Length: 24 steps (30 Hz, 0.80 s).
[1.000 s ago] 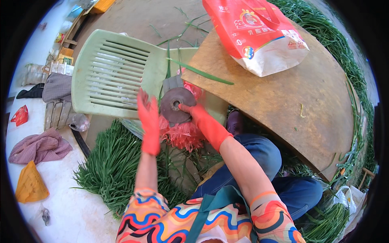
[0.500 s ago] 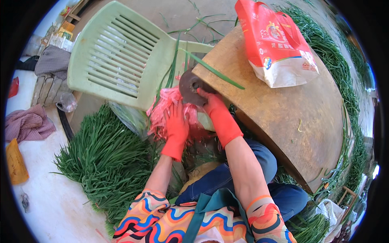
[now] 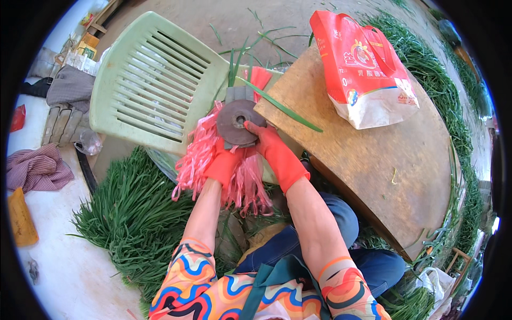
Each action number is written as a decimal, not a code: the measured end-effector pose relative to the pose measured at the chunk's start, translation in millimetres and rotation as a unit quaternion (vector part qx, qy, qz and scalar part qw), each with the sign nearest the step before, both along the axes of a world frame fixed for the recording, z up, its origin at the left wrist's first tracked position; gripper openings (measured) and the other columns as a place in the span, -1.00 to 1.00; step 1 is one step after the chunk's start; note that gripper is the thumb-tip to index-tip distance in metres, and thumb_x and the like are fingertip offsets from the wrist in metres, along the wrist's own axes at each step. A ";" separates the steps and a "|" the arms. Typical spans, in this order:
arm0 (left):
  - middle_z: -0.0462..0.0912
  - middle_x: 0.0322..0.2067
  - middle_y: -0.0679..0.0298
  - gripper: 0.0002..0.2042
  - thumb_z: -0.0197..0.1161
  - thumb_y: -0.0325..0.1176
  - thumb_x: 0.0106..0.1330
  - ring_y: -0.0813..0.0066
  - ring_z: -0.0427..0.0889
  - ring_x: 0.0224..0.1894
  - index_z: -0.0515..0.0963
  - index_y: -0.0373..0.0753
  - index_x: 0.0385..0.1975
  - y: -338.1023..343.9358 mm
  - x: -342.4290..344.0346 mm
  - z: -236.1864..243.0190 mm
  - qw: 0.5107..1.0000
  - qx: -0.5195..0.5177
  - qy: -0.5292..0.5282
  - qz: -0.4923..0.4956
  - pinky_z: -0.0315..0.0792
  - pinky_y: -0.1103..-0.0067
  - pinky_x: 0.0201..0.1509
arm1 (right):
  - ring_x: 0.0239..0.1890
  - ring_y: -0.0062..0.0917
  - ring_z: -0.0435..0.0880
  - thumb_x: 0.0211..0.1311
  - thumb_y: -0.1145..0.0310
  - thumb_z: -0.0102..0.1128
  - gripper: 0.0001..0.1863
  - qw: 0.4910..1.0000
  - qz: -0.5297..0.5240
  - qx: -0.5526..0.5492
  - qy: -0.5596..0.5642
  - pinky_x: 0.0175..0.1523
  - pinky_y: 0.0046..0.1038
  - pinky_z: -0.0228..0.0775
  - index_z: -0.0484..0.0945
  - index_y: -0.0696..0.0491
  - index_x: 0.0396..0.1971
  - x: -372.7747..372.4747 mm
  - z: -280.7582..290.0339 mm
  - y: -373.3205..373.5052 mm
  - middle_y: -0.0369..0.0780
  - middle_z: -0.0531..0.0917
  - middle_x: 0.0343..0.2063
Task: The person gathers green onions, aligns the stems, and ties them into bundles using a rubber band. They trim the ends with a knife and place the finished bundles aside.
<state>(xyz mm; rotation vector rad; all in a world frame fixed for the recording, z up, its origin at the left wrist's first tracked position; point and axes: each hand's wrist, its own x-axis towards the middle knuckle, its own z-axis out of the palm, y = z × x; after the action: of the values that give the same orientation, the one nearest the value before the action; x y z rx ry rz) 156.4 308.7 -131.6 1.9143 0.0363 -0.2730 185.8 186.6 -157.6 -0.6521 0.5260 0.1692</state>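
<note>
Dark disc (image 3: 228, 121): above the seat end of the chair, over the pink strips, a grey block (image 3: 240, 94) showing at its far side
Right hand (image 3: 273, 145): red-gloved, grasping the disc by its near right side, one digit at the centre hole
Left hand (image 3: 223, 161): red-gloved, among the strips; the disc hides its fingers, so their grip cannot be told
Pink strips (image 3: 198, 154): a loose bundle, spilling left and below the disc
Green chair (image 3: 110, 80): slatted back to the left
Wooden counter (image 3: 373, 181): its corner juts in just beside the disc, crowding the right side
Long leaf (image 3: 285, 108): lying across that corner
Red-and-white bag (image 3: 368, 101): standing farther back on the counter
Cut greens (image 3: 128, 218): heaped near the left forearm
Checked cloth (image 3: 40, 168): crumpled, far left
</note>
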 end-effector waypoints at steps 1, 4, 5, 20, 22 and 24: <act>0.25 0.14 0.08 -0.43 0.28 -0.34 -0.02 0.25 0.19 0.22 0.27 -0.25 0.05 13.5 5.6 -10.4 0.994 0.074 -0.077 -0.014 0.18 0.46 0.20 | -0.09 -0.29 0.50 -0.02 0.58 0.22 -0.43 0.997 0.047 0.020 0.062 -0.11 -0.15 0.48 0.26 0.09 0.05 -2.1 25.3 1.9 -0.15 0.50 -0.13; 0.21 0.16 0.03 -0.46 0.16 -0.37 0.11 0.18 0.22 0.20 0.21 -0.28 0.13 19.7 -9.9 0.2 0.949 0.239 -0.177 -0.101 0.13 0.44 0.22 | -0.10 -0.31 0.51 -0.01 0.46 0.25 -0.45 0.982 0.147 -0.060 0.107 -0.07 -0.25 0.45 0.29 0.16 0.03 10.1 4.3 -22.0 -0.15 0.55 -0.21; 0.20 0.17 0.02 -0.46 0.15 -0.38 0.11 0.16 0.22 0.20 0.21 -0.28 0.13 19.3 -21.9 0.9 0.950 0.239 -0.193 -0.064 0.12 0.43 0.23 | -0.10 -0.31 0.52 -0.08 0.33 0.31 -0.39 0.953 0.149 -0.258 0.063 -0.06 -0.30 0.42 0.31 0.17 0.01 11.5 -9.4 -24.6 -0.12 0.55 -0.21; 0.13 0.21 0.09 -0.33 0.20 -0.31 -0.01 0.18 0.06 0.28 0.15 -0.18 0.20 6.5 -33.9 23.7 0.963 0.224 -0.146 -0.009 -0.13 0.23 0.32 | -0.01 -0.22 0.45 -0.15 0.23 0.29 -0.31 0.676 0.116 -0.653 -0.323 0.06 -0.34 0.28 0.28 0.20 0.03 -46.1 161.7 -12.2 -0.03 0.48 -0.10; 0.19 0.18 0.06 -0.36 0.21 -0.33 0.00 0.14 0.09 0.26 0.21 -0.21 0.17 31.6 -33.8 44.7 0.918 0.250 -0.306 0.040 -0.10 0.24 0.31 | 0.10 -0.19 0.33 -0.23 0.13 0.36 -0.16 0.517 -0.044 -0.800 -0.300 0.13 -0.31 0.19 0.22 0.20 0.08 -32.1 205.9 -63.4 -0.04 0.39 0.02; 0.28 0.10 0.01 -0.38 0.24 -0.31 0.06 0.10 0.22 0.18 0.19 -0.32 0.14 43.9 -17.9 130.2 0.776 0.433 -0.444 0.116 0.07 0.29 0.24 | 0.17 -0.20 0.24 -0.27 0.03 0.36 -0.05 0.375 -0.101 -0.909 -0.150 0.17 -0.28 0.11 0.13 0.15 0.14 -5.7 197.7 -115.0 -0.06 0.26 0.13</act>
<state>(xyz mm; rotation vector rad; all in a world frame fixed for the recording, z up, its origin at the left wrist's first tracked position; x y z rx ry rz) 138.5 352.7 -1.3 2.7296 -0.2805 1.0141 180.1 71.6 40.1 -2.7563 0.1933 -1.0058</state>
